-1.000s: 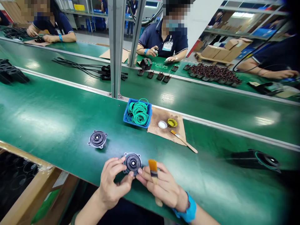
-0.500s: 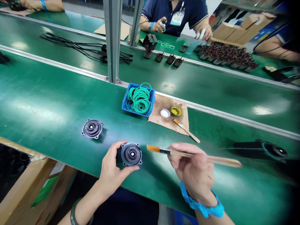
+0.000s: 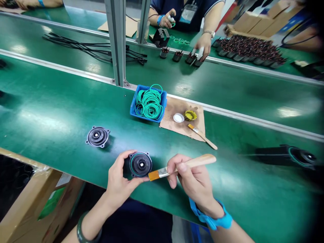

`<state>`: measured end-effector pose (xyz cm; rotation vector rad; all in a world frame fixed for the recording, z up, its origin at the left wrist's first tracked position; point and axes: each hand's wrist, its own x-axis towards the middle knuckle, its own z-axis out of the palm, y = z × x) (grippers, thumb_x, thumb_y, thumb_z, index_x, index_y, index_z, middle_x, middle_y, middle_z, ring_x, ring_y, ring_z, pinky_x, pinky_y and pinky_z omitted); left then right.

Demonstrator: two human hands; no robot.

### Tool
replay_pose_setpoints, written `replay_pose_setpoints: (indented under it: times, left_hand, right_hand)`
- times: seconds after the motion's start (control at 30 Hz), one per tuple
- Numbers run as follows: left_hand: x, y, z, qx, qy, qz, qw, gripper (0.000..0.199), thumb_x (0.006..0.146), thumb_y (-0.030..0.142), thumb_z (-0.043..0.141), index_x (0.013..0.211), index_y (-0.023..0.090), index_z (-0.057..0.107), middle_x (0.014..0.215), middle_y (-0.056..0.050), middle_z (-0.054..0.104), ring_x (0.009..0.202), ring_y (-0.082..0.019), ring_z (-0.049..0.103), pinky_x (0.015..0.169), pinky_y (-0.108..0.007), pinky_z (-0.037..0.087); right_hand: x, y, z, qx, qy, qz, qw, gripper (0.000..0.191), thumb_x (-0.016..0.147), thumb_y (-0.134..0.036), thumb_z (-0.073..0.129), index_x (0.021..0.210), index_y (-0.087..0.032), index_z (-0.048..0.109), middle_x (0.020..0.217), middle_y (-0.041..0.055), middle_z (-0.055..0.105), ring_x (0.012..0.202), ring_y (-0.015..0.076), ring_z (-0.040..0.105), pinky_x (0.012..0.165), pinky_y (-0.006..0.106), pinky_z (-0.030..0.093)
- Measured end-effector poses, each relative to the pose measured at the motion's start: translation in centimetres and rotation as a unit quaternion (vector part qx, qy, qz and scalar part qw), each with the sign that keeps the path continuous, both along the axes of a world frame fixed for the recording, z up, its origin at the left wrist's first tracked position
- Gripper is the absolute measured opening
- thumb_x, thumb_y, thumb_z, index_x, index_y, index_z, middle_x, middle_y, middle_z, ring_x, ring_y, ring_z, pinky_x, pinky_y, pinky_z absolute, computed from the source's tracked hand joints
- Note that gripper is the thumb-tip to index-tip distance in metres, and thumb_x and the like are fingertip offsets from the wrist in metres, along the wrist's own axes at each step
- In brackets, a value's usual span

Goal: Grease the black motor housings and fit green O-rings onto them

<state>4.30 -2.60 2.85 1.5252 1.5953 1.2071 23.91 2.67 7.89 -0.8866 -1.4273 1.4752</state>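
Black housing point(image 3: 138, 168) is held by the left hand point(image 3: 118, 189), brush point(image 3: 163, 172) by the right hand point(image 3: 196, 180); beyond the housing, blue bin point(image 3: 138, 117) is set.

We log the worktop point(image 3: 63, 98) as smooth and glossy, with bright glare patches. Held brush point(image 3: 163, 172): pale, smooth wooden handle point(image 3: 201, 160); shiny metal ferrule point(image 3: 164, 172). Black housing point(image 3: 140, 164): looks like plastic, low sheen. We read the bin point(image 3: 144, 118) as smooth plastic, the rings point(image 3: 152, 109) in it as rubbery. Sheet point(image 3: 172, 104): matt, stained cardboard. Post point(image 3: 115, 40): dull grey metal.
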Motion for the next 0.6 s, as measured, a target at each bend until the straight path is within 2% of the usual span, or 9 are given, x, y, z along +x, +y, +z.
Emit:
replay_pose_setpoints:
  times: [0.13, 0.3, 0.47, 0.6]
  left_hand:
    - [0.0, -0.1, 0.0, 0.01, 0.002, -0.002, 1.0, 0.065, 0.069, 0.039, 0.088, 0.122, 0.022, 0.055, 0.119, -0.009, 0.07, 0.11, -0.027, 0.069, 0.097, -0.041, 0.056]
    - [0.0, -0.2, -0.1, 0.022, 0.001, -0.01, 1.0, 0.064, 0.068, 0.037, 0.088, 0.122, 0.022, 0.056, 0.12, -0.01, 0.07, 0.111, -0.027, 0.069, 0.098, -0.043, 0.056]
    - [-0.1, -0.3, -0.1, 0.028, -0.002, -0.029, 0.999, 0.065, 0.069, 0.033, 0.088, 0.124, 0.022, 0.055, 0.123, -0.01, 0.07, 0.114, -0.027, 0.067, 0.101, -0.043, 0.054]
    - [-0.2, -0.2, 0.0, 0.056, -0.001, -0.056, 0.997, 0.065, 0.07, 0.035, 0.088, 0.125, 0.023, 0.056, 0.122, -0.01, 0.07, 0.114, -0.027, 0.067, 0.101, -0.042, 0.054]
  right_hand:
    - [-0.2, 0.1, 0.1, 0.042, -0.036, -0.005, 0.998, 0.041, 0.1, -0.048, 0.053, 0.074, -0.017, 0.065, 0.049, -0.0014, 0.06, 0.04, 0.0104, 0.054, 0.046, 0.022, 0.049]
    - [0.1, 0.2, 0.1, 0.136, -0.102, -0.03, 0.985, 0.043, 0.102, -0.041, 0.051, 0.066, -0.018, 0.061, 0.06, 0.0013, 0.061, 0.049, 0.0115, 0.057, 0.046, 0.023, 0.048]
    - [0.8, 0.3, -0.1, 0.24, -0.163, -0.016, 0.957, 0.029, 0.104, -0.032, 0.045, 0.085, -0.02, 0.063, 0.072, 0.0027, 0.066, 0.059, 0.014, 0.062, 0.053, 0.025, 0.049]
    - [1.2, 0.4, -0.2, 0.27, -0.175, -0.013, 0.947, 0.021, 0.105, -0.028, 0.044, 0.096, -0.021, 0.062, 0.075, 0.0024, 0.066, 0.061, 0.0147, 0.061, 0.056, 0.027, 0.049]
